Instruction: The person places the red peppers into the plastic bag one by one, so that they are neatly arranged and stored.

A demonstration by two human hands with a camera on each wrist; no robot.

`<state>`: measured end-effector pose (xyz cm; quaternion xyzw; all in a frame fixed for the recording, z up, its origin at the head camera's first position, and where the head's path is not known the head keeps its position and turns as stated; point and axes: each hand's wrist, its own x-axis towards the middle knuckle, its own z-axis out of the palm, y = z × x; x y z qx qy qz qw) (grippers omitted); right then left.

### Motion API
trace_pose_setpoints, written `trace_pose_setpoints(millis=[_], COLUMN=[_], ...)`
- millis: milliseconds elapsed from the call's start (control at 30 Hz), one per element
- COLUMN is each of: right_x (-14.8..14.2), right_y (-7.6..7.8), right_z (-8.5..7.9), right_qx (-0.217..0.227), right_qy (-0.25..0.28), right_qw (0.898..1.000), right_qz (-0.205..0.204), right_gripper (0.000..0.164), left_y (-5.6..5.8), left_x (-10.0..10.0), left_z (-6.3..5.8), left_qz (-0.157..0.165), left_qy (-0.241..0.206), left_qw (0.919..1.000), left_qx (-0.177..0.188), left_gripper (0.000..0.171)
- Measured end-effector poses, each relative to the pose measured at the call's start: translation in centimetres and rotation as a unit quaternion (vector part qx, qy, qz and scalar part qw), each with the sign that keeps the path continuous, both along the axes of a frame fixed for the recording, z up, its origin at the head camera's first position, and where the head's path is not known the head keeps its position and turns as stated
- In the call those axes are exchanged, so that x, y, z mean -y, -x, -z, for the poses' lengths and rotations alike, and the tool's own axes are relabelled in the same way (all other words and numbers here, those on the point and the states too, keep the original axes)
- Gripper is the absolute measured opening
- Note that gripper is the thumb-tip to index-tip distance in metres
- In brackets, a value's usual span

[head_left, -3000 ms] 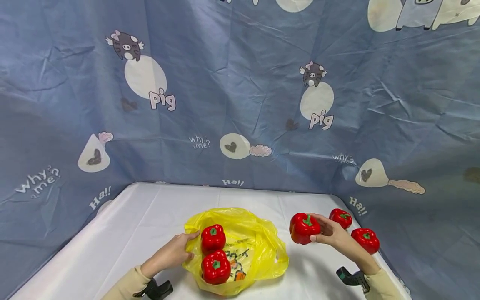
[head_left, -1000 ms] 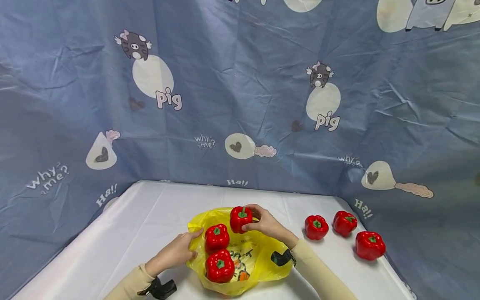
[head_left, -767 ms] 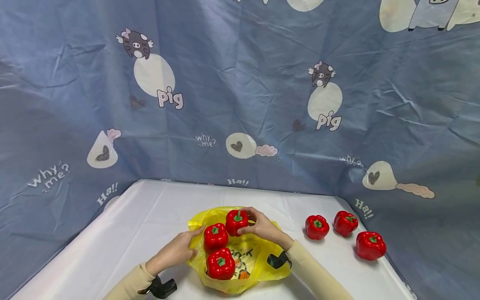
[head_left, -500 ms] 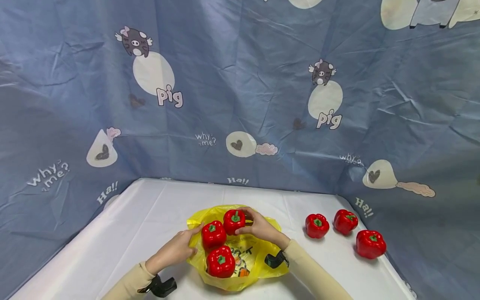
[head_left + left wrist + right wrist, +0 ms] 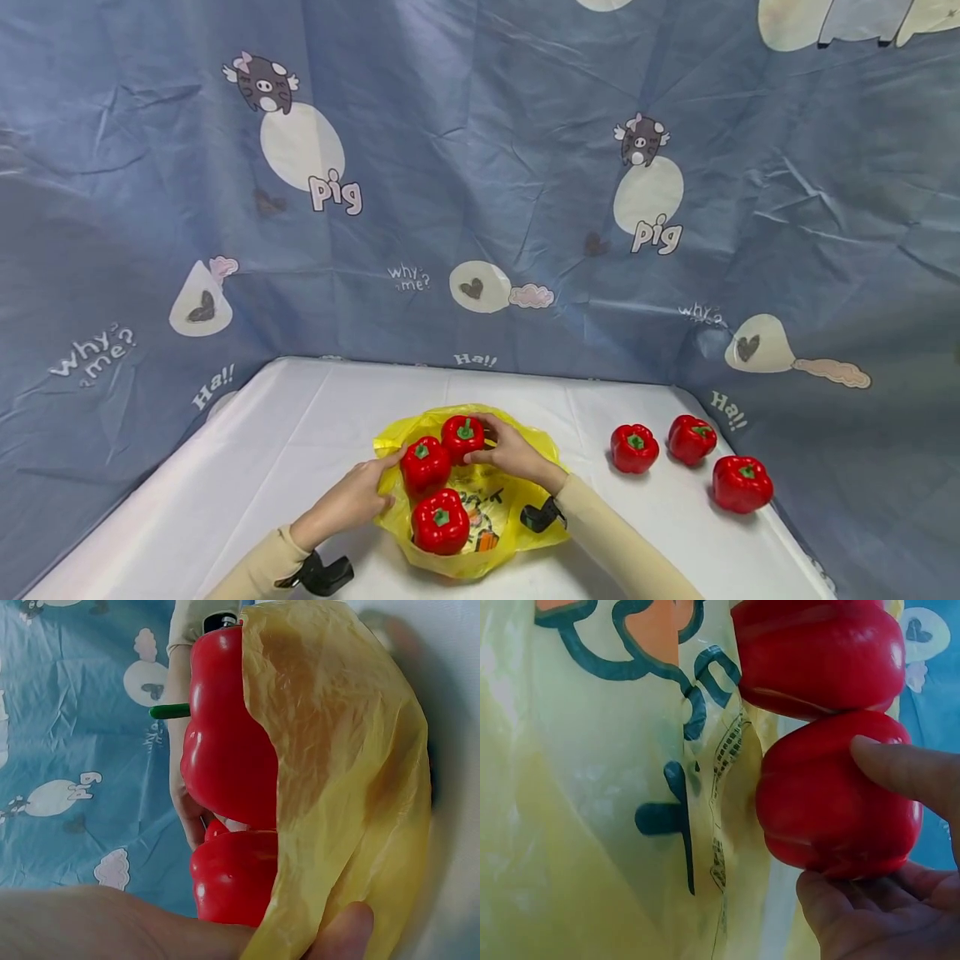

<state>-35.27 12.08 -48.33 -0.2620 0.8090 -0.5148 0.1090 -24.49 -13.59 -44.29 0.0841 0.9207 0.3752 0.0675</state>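
Note:
A yellow plastic bag (image 5: 525,521) lies spread with its mouth wide on the white table, print showing on its inside. My left hand (image 5: 345,504) pinches its left rim, with the thumb outside the plastic in the left wrist view. My right hand (image 5: 516,457) holds a red bell pepper (image 5: 457,446) with a green stem at the back of the bag, fingers and thumb on opposite sides. That pepper touches a second bell pepper (image 5: 825,656) in the right wrist view. A third bell pepper (image 5: 441,527) sits at the front of the bag.
Three more red peppers stand to the right: one nearer pepper (image 5: 633,454), one farther back pepper (image 5: 688,446) and one by the table's right edge, a pepper (image 5: 741,487). A blue printed curtain (image 5: 480,200) hangs behind the white table (image 5: 315,417).
My right hand has carried its pepper from the right side into the bag, lowering it leftward against the middle pepper. My left hand keeps its grip on the rim.

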Motion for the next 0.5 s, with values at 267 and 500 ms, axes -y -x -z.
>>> trace_pose_setpoints(millis=[267, 500], right_x=[0.55, 0.61], right_y=[-0.2, -0.7], right_z=[0.43, 0.2], right_qx=[-0.009, -0.016], right_qy=[-0.008, -0.024], right_qw=[1.0, 0.999], right_qz=[0.009, 0.028], right_gripper=[0.07, 0.07], left_y=[-0.13, -0.23], left_x=[0.12, 0.17], left_z=[-0.02, 0.17], left_qz=[-0.002, -0.003], left_qy=[-0.007, 0.0], left_qw=[1.0, 0.9999], left_qx=[-0.002, -0.017], left_gripper=[0.069, 0.07])
